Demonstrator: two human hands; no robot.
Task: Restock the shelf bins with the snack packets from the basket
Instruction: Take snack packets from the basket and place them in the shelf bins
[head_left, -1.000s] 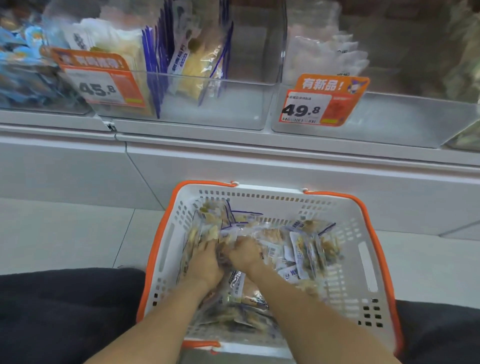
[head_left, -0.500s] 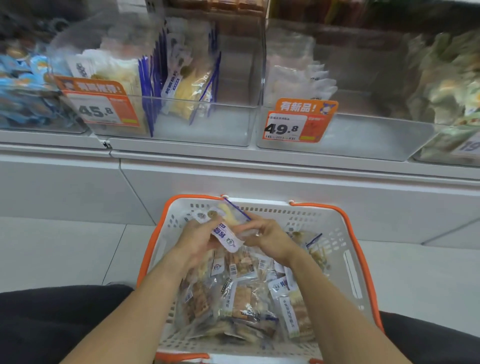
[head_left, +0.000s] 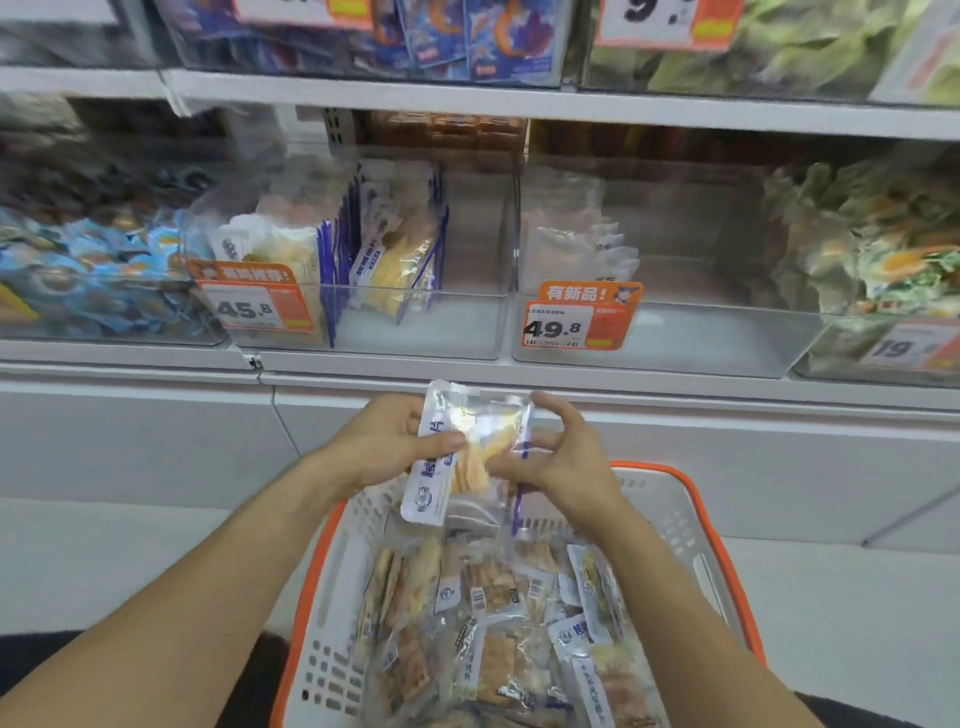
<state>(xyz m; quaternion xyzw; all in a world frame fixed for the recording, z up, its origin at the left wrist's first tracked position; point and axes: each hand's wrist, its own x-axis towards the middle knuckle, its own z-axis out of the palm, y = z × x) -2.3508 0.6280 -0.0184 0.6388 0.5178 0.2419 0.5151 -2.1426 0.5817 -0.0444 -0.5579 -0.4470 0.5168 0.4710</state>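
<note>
Two hands (head_left: 384, 447) (head_left: 558, 462) grip packet (head_left: 470, 452); tags (head_left: 576, 322) read 45.8, 49.8.

Lower shelf (head_left: 519, 366): white, carries a row of clear bins side by side.
Left bin (head_left: 104, 291): heaped with blue packets.
Middle bin (head_left: 415, 322): packets stand upright in its left half; right half bare; orange price tag (head_left: 254, 301) reading 45.8 on the front.
Right bin (head_left: 675, 338): a few pale packets at the back left; orange tag (head_left: 576, 317) reading 49.8.
Far-right bin (head_left: 883, 291): green and orange packets, blurred.
Upper shelf (head_left: 467, 98): more bins, contents blurred.
Floor (head_left: 104, 561): pale tiles; white basket (head_left: 332, 597) with orange rim, full of snack packets, rests low over it.
</note>
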